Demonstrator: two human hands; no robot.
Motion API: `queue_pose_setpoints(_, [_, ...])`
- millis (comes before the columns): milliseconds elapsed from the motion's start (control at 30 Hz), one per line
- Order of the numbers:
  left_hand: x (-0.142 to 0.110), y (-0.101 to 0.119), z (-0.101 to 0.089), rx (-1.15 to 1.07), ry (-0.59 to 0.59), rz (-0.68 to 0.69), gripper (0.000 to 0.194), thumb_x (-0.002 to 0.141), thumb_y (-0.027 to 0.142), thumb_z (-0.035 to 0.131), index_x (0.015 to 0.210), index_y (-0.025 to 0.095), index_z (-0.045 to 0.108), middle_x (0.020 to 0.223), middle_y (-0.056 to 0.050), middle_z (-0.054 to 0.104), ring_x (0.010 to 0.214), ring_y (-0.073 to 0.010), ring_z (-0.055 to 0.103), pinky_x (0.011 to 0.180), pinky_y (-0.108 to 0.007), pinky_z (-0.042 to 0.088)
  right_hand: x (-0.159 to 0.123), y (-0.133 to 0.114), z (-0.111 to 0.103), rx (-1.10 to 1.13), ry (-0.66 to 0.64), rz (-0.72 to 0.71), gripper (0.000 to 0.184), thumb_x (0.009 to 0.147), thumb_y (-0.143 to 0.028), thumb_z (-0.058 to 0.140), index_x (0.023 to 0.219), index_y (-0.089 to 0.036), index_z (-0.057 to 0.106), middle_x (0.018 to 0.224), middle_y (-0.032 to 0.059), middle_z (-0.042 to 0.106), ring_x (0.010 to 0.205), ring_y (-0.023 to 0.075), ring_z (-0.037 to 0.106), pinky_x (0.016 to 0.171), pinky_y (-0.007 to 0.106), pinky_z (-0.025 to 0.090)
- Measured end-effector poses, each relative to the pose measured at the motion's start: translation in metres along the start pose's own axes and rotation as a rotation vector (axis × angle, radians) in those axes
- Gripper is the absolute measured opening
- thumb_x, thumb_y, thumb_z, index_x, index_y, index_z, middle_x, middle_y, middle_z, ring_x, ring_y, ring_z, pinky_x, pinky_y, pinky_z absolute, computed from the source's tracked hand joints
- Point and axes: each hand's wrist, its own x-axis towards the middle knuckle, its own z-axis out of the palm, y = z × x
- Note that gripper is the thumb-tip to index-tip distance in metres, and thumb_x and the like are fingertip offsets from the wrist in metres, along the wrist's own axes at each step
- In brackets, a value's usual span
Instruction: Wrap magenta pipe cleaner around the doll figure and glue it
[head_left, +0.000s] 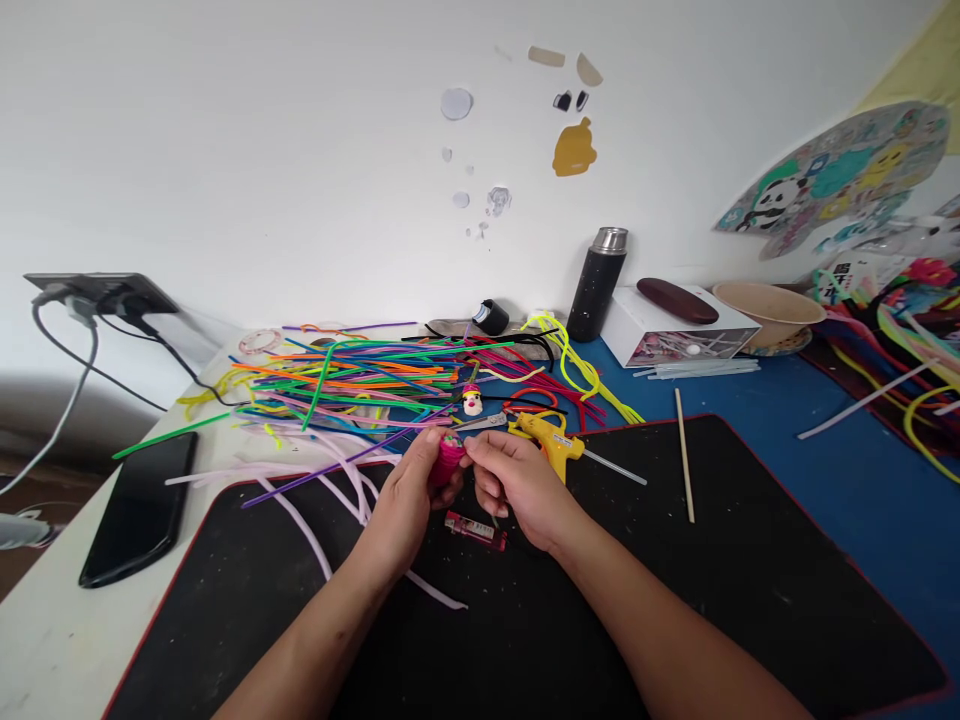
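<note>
A small bright pink piece (445,466), which looks fuzzy like wound pipe cleaner, sits between my hands above the black mat. My left hand (409,490) is closed around its left side. At its upper right edge my right hand (517,480) pinches with thumb and forefinger; the other fingers curl underneath. Below the hands a red lighter (475,531) lies on the mat. Just beyond them are a small figure with a white face and pink hat (472,402), scissors (487,422) and a yellow glue gun (559,445) with a clear glue stick.
Many coloured pipe cleaners (375,375) are heaped behind the black mat (600,620). A phone (139,510) lies left, a wooden stick (685,455) right. A black thermos (598,285), a white drawer box (675,325) and a bowl (772,310) stand along the wall.
</note>
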Motion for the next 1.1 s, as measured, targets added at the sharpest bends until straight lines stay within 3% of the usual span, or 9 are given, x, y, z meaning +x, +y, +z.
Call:
queue_pose_setpoints(300, [0.001, 0.003, 0.001, -0.043, 0.015, 0.015, 0.043, 0.100, 0.057, 0.055, 0.081, 0.019, 0.058, 0.068, 0.002, 0.052, 0.057, -0.0114, 0.040, 0.052, -0.024, 0.030, 0.001, -0.004, -0.002, -0.136, 0.070, -0.065, 0.052, 0.081, -0.070, 0.080, 0.082, -0.021, 0.062, 0.055, -0.0080, 0.052, 0.042, 0.0087, 0.047, 0.038, 0.020, 0.026])
queue_pose_setpoints(500, [0.000, 0.005, 0.002, -0.060, 0.026, -0.011, 0.045, 0.095, 0.062, 0.060, 0.083, 0.020, 0.058, 0.067, 0.003, 0.053, 0.054, -0.0107, 0.038, 0.051, -0.024, 0.028, 0.002, -0.010, -0.009, -0.232, 0.112, -0.183, 0.050, 0.086, -0.067, 0.078, 0.101, -0.021, 0.071, 0.062, -0.0050, 0.057, 0.050, 0.0113, 0.050, 0.042, 0.022, 0.035])
queue_pose_setpoints(733, [-0.002, 0.010, 0.005, -0.104, -0.108, -0.082, 0.045, 0.095, 0.061, 0.058, 0.077, 0.020, 0.055, 0.061, 0.004, 0.048, 0.051, -0.0103, 0.033, 0.050, -0.026, 0.022, -0.001, -0.017, -0.011, -0.244, -0.016, -0.258, 0.046, 0.086, -0.055, 0.084, 0.120, -0.024, 0.078, 0.081, -0.0008, 0.059, 0.068, 0.0146, 0.055, 0.051, 0.024, 0.044])
queue_pose_setpoints(933, [-0.004, 0.012, 0.003, -0.184, -0.171, -0.099, 0.039, 0.099, 0.052, 0.056, 0.078, 0.020, 0.054, 0.059, 0.005, 0.046, 0.050, -0.0095, 0.030, 0.050, -0.025, 0.019, -0.007, -0.023, -0.011, -0.276, -0.083, -0.257, 0.041, 0.086, -0.044, 0.087, 0.123, -0.028, 0.081, 0.095, 0.0018, 0.066, 0.086, 0.0184, 0.061, 0.079, 0.032, 0.054])
queue_pose_setpoints(1100, [-0.006, 0.015, 0.005, -0.205, -0.211, -0.134, 0.036, 0.100, 0.050, 0.055, 0.082, 0.019, 0.057, 0.059, 0.005, 0.046, 0.048, -0.0088, 0.029, 0.050, -0.025, 0.019, -0.007, -0.024, -0.013, -0.291, -0.114, -0.263, 0.045, 0.085, -0.047, 0.089, 0.126, -0.031, 0.081, 0.114, 0.0054, 0.072, 0.111, 0.0248, 0.065, 0.104, 0.041, 0.052])
